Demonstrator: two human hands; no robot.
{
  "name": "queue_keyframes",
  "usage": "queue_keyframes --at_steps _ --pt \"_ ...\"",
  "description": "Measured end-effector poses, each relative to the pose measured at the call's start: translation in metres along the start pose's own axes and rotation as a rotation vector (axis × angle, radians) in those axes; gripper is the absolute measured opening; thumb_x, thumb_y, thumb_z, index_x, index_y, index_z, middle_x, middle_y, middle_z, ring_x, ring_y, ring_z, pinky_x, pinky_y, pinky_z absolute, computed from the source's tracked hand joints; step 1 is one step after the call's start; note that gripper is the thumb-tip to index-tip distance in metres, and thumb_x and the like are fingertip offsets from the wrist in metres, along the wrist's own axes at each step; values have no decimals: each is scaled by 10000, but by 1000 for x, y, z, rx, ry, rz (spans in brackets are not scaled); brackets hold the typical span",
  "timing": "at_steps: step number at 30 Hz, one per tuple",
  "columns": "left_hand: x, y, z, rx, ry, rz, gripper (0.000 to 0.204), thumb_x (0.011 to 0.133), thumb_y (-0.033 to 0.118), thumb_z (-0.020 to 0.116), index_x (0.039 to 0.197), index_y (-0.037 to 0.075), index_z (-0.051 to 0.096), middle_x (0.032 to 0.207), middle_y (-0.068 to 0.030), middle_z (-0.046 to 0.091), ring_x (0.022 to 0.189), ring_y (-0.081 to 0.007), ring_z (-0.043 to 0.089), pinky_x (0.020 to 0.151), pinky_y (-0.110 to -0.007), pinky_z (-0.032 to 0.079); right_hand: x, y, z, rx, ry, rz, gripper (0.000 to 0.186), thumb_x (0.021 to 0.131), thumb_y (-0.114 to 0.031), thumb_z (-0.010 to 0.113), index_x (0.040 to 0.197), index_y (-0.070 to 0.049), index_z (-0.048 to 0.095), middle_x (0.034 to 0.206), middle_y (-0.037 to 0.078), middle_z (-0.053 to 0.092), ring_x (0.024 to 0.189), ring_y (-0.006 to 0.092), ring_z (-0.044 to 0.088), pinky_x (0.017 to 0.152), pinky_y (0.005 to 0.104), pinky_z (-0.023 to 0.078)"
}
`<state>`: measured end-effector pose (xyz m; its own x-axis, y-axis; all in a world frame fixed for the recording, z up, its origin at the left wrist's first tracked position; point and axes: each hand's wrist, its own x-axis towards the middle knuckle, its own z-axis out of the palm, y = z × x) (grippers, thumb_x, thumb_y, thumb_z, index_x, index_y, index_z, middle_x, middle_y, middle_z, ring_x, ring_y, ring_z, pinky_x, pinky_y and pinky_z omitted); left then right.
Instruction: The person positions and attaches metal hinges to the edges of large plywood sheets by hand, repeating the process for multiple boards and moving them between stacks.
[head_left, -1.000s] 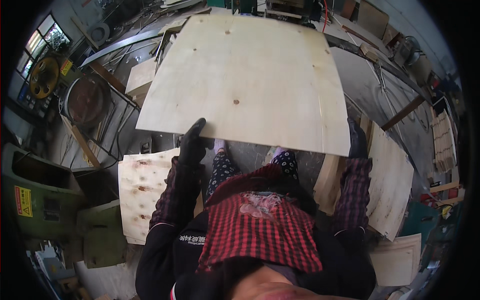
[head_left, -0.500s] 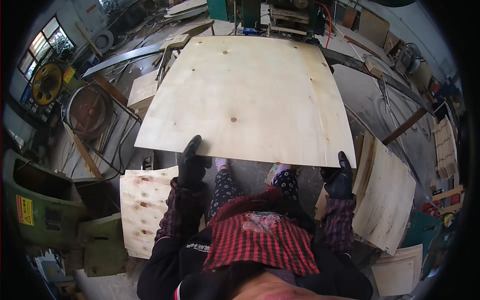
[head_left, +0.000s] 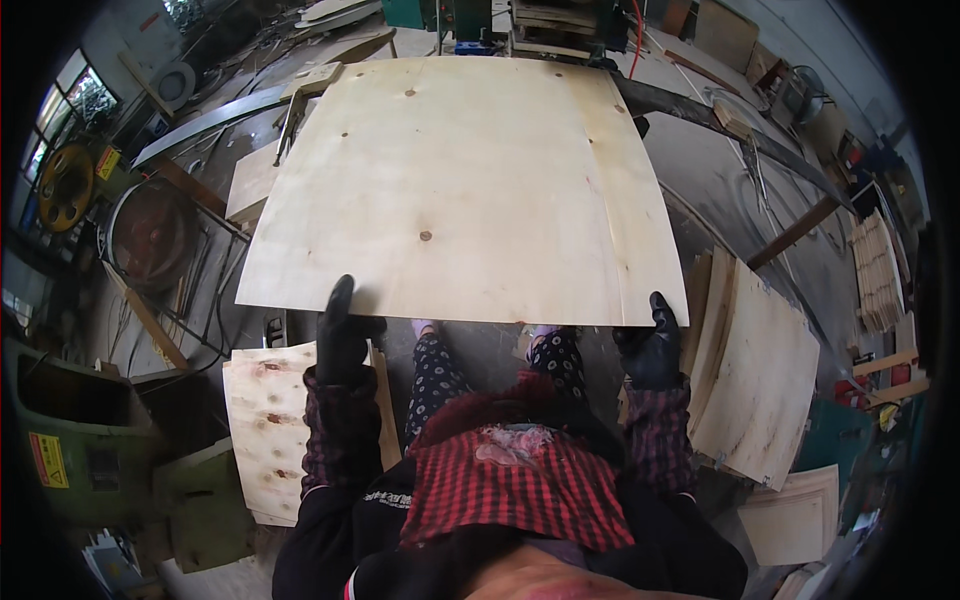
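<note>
A large pale plywood sheet (head_left: pixel 470 190) with several small brown knots stretches out in front of me. My left hand (head_left: pixel 343 335), in a black glove, grips its near edge toward the left, thumb on top and fingers hidden beneath. At the near right corner my right hand (head_left: pixel 655 345), gloved in black too, clasps the same edge with the thumb over the face. The sheet's far end lies over the metal rails of a frame. Whether it rests on them is hard to see.
Knotty wood sheets (head_left: pixel 270 430) are stacked low at my left, and more leaning sheets (head_left: pixel 760 370) stand at my right. A green machine housing (head_left: pixel 75 430) is at the left edge. Angled metal rails (head_left: pixel 215 125) flank the sheet. Green machinery (head_left: pixel 470 25) stands beyond it.
The sheet and both my hands have shifted slightly left in view, and the surroundings have shifted left too. My grip on the sheet is the same.
</note>
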<state>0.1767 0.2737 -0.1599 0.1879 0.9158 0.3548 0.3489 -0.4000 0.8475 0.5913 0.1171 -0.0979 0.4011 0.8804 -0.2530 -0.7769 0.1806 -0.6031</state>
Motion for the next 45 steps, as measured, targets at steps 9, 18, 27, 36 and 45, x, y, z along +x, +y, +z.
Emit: queue_keyframes --at_steps 9,18,27,36,45 --pt "24 3 -119 1080 341 467 381 842 135 594 1178 -16 495 936 -85 618 736 -166 580 918 -365 430 -1 -2 3 57 34 -12 261 907 -274 515 1084 -87 554 872 79 658 660 218 639 492 324 521" --pt "17 64 -85 -361 -88 -305 563 899 265 517 1396 115 300 1023 -112 608 827 -196 619 593 -304 520 -35 -67 -30 3 190 -232 344 927 -301 481 1181 -74 535 1089 86 631 860 202 649 616 312 555" --pt "0 155 62 -820 -220 -517 594 937 325 453 1437 137 195 849 -123 664 592 -189 638 507 -273 510 -41 -168 -146 -160 227 -538 366 933 -296 463 1195 -46 518 1135 80 610 943 202 609 789 336 486" --pt "7 186 103 -881 -196 -477 623 942 238 465 1448 127 119 1046 -159 580 708 -222 641 602 -310 527 5 -210 -166 -189 443 -541 341 908 -309 499 1140 -68 560 1146 62 604 1031 229 547 860 370 431" --pt "9 186 103 -811 -215 -362 609 948 227 458 1440 88 126 1012 -161 584 715 -236 644 598 -318 537 2 -125 -105 -52 155 -172 453 891 -402 522 1219 -90 514 1156 101 594 1032 241 572 891 394 468"
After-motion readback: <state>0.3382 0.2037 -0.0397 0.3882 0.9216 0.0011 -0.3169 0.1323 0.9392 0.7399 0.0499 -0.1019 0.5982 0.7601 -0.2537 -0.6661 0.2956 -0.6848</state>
